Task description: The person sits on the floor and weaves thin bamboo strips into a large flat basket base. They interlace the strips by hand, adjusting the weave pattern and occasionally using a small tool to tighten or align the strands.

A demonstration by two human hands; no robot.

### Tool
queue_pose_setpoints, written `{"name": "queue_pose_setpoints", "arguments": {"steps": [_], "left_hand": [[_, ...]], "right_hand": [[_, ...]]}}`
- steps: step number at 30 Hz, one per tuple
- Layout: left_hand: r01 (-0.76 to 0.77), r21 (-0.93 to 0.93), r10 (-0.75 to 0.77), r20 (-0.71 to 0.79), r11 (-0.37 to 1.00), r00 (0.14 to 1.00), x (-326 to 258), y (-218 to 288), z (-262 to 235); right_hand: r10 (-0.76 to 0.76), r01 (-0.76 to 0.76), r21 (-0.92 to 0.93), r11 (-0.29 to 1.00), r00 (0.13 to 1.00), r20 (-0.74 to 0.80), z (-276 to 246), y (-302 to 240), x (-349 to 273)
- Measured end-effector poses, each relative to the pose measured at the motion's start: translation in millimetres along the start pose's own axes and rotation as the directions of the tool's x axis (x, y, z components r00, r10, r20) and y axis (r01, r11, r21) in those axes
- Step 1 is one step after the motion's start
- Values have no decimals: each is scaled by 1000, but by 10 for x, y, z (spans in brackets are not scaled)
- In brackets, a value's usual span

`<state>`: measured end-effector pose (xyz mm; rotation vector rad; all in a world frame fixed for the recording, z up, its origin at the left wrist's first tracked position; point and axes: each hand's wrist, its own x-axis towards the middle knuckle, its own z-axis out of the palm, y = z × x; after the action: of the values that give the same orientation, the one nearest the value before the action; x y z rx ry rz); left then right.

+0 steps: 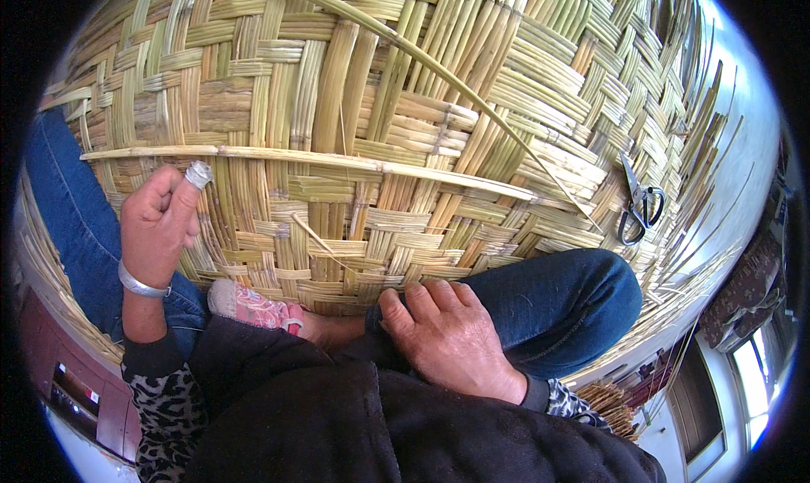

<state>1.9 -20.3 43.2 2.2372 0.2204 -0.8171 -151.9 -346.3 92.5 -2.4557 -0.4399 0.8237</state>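
Above my left leg, my left hand (160, 217) is curled closed, its thumb pointing forward; nothing shows in it. A whitish wrap (198, 174) covers the thumb tip, and a silver bracelet (142, 284) circles the wrist. My right hand (447, 335) lies palm down on my bent right leg, holding nothing. Before me spreads a large woven mat (337, 103) of split greenish-yellow strips. Across it lies a pale thin strip (337, 158), its left part just beyond my left hand. Another long greenish strip (439, 76) slants over the weave.
Black-handled scissors (639, 209) lie on the mat at the right, blades partly apart. Loose strip ends (709, 158) stick out along the mat's right edge. A bundle of stalks (609, 405) stands at the lower right. A pink shoe (253, 306) is on my foot at the near edge.
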Motion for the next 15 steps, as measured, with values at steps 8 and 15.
{"name": "queue_pose_setpoints", "arguments": {"steps": [8, 15], "left_hand": [[-21, 15, 21, -6, 1000, 1000, 2, -29, -8], [-34, 14, 34, -16, 999, 999, -6, -14, -6]], "right_hand": [[1, -1, -1, 1000, 1000, 7, -1, 1, 10], [0, 0, -8, 1000, 1000, -3, -4, -1, 7]]}}
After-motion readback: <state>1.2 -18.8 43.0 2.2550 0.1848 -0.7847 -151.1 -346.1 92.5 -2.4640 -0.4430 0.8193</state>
